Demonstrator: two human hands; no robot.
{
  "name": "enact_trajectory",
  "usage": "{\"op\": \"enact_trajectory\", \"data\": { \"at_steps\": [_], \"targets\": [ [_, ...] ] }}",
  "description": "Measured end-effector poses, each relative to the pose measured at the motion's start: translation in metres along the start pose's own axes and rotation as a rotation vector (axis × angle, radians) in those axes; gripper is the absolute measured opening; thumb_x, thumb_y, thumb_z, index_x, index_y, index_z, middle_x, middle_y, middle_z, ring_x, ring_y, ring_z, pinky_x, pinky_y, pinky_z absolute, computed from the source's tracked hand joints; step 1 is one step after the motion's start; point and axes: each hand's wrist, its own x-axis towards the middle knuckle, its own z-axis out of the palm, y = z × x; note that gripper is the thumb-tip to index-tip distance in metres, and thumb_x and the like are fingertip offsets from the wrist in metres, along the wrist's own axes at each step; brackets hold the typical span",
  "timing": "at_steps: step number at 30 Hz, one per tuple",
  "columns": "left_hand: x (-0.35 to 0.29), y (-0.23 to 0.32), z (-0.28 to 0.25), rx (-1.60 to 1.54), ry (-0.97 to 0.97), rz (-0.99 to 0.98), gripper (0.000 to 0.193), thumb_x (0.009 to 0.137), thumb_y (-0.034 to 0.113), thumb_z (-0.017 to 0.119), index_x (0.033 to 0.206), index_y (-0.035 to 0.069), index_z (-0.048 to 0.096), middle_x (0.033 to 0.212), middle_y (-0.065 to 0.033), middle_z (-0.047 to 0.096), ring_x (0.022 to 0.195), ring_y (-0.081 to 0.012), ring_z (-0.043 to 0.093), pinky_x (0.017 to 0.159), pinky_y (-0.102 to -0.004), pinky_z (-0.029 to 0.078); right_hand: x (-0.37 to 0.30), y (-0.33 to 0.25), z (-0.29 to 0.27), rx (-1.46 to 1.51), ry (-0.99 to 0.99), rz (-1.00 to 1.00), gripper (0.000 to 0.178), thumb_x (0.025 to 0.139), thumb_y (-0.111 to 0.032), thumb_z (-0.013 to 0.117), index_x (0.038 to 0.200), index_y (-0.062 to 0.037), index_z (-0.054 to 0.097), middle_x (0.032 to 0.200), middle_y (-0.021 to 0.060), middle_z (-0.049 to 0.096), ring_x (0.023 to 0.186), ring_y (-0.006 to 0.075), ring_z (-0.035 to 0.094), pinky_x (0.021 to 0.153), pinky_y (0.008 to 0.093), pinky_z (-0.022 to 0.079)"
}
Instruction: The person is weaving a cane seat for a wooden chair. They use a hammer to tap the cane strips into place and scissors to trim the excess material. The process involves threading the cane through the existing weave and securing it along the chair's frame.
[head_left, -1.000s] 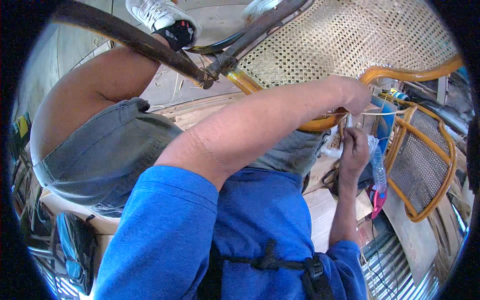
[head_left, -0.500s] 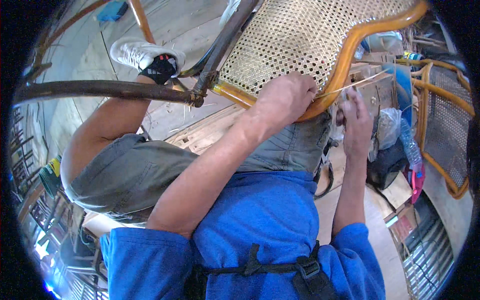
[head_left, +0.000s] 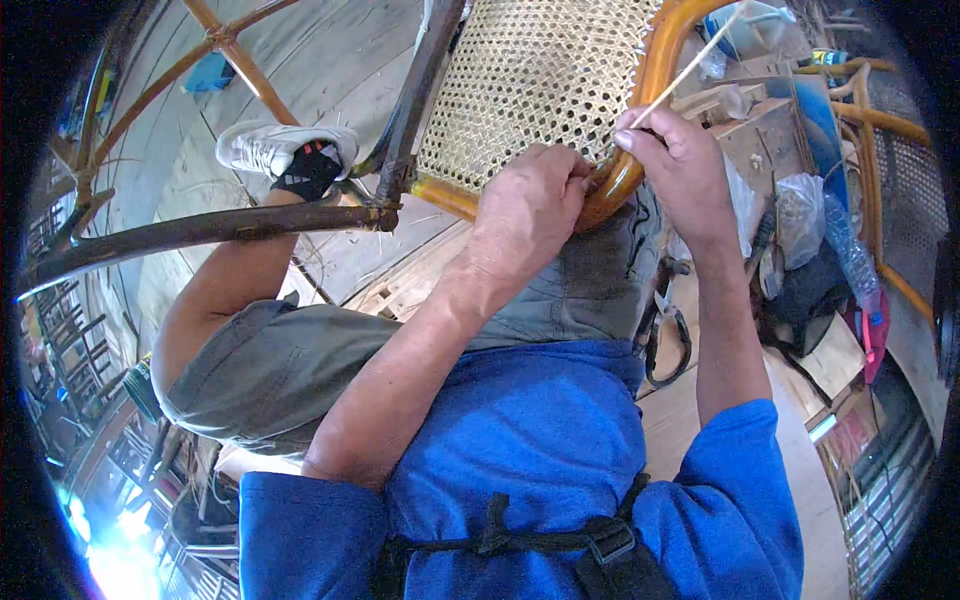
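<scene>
right fingers (head_left: 645,148) tight on pale strip (head_left: 690,72), left fingers (head_left: 570,166) at woven panel (head_left: 535,90), grip unclear

Woven panel (head_left: 530,85) pale cream, lattice of holes. Frame (head_left: 662,70) edging panel orange-brown; pole (head_left: 421,90) left of panel dark brown.

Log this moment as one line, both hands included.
left hand: fingers at frame corner | right hand: pinching strip | mesh: bordered by frame | pole: across left leg
</scene>
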Motion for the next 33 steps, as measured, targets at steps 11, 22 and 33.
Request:
{"op": "enact_trajectory", "data": {
  "at_steps": [11, 22, 33],
  "targets": [
    [0.005, 0.013, -0.003, 0.072, -0.068, -0.124, 0.018, 0.082, 0.014, 0.056, 0.092, 0.001, 0.062, 0.086, -0.0186, 0.062, 0.08, -0.0318, 0.062, 0.072, -0.0386, 0.048, 0.003, 0.001, 0.016, -0.107, 0.126, -0.051, 0.019, 0.082, -0.024, 0.056, 0.084, -0.006, 0.062, 0.074, 0.0162, 0.062, 0.071, 0.0326, 0.062, 0.062, 0.0405, 0.048],
    [0.007, 0.011, -0.003, 0.109, -0.052, 0.027, 0.011, 0.079, 0.006, 0.054, 0.086, -0.001, 0.056, 0.082, -0.0194, 0.059, 0.078, -0.0351, 0.059, 0.069, -0.0413, 0.047, 0.001, 0.009, 0.005, 0.163, -0.008, -0.127, 0.015, 0.08, -0.016, 0.059, 0.087, -0.0031, 0.062, 0.078, 0.012, 0.064, 0.074, 0.0205, 0.064, 0.068, 0.0312, 0.049],
    [0.005, 0.01, 0.002, 0.115, -0.042, -0.007, 0.01, 0.077, 0.003, 0.053, 0.085, -0.001, 0.053, 0.08, -0.0204, 0.057, 0.076, -0.0381, 0.057, 0.067, -0.0453, 0.047, 0.002, -0.001, 0.01, 0.044, 0.032, -0.001, 0.016, 0.08, -0.022, 0.059, 0.084, -0.0069, 0.063, 0.077, 0.0111, 0.065, 0.073, 0.0276, 0.064, 0.065, 0.0364, 0.05]
  ]
}}
